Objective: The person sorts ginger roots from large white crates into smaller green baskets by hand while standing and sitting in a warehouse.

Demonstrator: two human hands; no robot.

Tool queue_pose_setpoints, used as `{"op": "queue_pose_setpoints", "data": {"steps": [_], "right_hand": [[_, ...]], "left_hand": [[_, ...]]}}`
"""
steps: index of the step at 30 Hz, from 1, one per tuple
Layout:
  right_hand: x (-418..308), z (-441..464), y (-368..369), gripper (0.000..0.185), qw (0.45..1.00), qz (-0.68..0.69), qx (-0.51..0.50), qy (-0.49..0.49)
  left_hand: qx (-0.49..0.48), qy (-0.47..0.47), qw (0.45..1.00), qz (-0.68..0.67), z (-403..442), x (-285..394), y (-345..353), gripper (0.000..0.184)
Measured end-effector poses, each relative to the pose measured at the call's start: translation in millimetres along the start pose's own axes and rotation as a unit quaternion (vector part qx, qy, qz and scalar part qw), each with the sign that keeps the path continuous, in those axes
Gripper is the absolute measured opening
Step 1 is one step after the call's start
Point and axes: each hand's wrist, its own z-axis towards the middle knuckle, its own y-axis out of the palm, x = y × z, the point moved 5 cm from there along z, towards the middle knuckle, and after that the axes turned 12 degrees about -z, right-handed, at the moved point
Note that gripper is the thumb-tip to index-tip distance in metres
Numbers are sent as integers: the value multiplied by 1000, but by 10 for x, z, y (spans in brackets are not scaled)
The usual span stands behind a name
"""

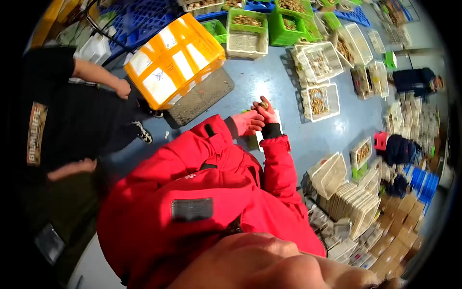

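Note:
My right hand [268, 115] is held out in front of my red jacket, its fingers curled about a small dark, roundish, shell-like thing [263, 104]. The thing is too small for me to tell its exact kind. Close against it, my left hand [246, 123] has its fingers stretched toward the right palm and seems to hold nothing. Below both hands, a green and white container [258, 142] shows partly, mostly hidden by my hands and sleeves.
An orange box with white labels [173, 60] rests on a dark crate [207, 96]. At left stands a person in black [72, 111], one hand near that box. White baskets [322, 102] and green baskets [284, 29] hold brownish pieces. Stacked trays [349, 204] stand at right.

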Motion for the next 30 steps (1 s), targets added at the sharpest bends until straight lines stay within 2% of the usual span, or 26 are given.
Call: {"op": "queue_pose_setpoints", "data": {"steps": [1,2,3,4,5,6,7,8,9,10,11,12,13,15,17,18,19,20,21,22,24,25,26,27,30], "right_hand": [[-113,105,160,54,996,-49,65,23],[-182,224,242,55,1000,-10,5,15],[-216,288,303,57,999,3,-1,45],[-102,592,128,59,997,-52,-45,42],[-428,515,266,57,997,-35,-14,68],[-688,550,137,57,998,-40,27,39],[-987,683,-163,56,999,-30,-3,-45],[-1175,1005,-836,49,994,35,-2,-101],[-1879,882,-1244,38,958,-196,64,-198],[-2624,571,-1852,35,963,-115,118,-212],[-3370,245,-2447,34,957,-37,171,-232],[-4044,-423,-2750,21,858,-223,296,-357],[-4770,-975,-2955,17,810,-209,365,-408],[-5906,-2107,-3192,11,744,-133,442,-483],[-6534,-2920,-3444,5,702,-100,483,-513],[-6605,-3112,-3575,20,707,-105,469,-519],[-6977,-3193,-4219,30,777,-48,411,-474],[-6940,-3270,-4042,31,731,-194,388,-527],[-6676,-3182,-3429,28,694,-118,488,-516],[-7013,-3054,-3553,30,714,-162,474,-489],[-7365,-2896,-3877,34,748,-266,446,-413],[-7505,-2815,-3985,37,755,-302,436,-386],[-7648,-2709,-4112,39,758,-328,428,-367],[-7774,-2527,-4149,42,760,-346,419,-358],[-7252,-1824,-3929,33,765,-333,415,-364]], "left_hand": [[3,5,1000,-11,7,90,-30,34],[21,24,999,-27,-30,179,-92,33],[33,40,998,-42,-61,274,-149,32],[41,74,995,-57,-119,372,-150,31],[46,100,991,-72,-138,496,-175,29],[61,103,989,-91,-100,609,-454,30],[49,100,990,-89,-57,715,-656,29],[7,134,985,-109,-234,791,-750,30],[-29,136,984,-110,-242,894,-912,33],[-43,141,983,-112,-203,977,-1097,36],[12,154,981,-115,-285,927,-914,33],[8,170,979,-111,-434,819,-933,33],[-1,181,977,-115,-411,941,-920,34],[6,202,972,-123,-171,1248,-797,34],[-14,200,972,-122,40,1305,-570,35],[-39,187,975,-115,201,1365,-402,35],[-60,179,976,-110,336,1461,-295,34],[-77,178,978,-72,411,1458,-26,32],[-21,188,980,-58,529,1471,40,30],[-69,169,979,-87,815,1535,-51,30],[23,236,968,-84,846,1367,352,26],[-135,136,974,-118,1111,1357,441,28],[-97,152,981,-67,1294,1280,321,25],[-14,159,985,-62,1245,1166,474,27],[-7,171,985,-14,1310,1030,533,32]]}}
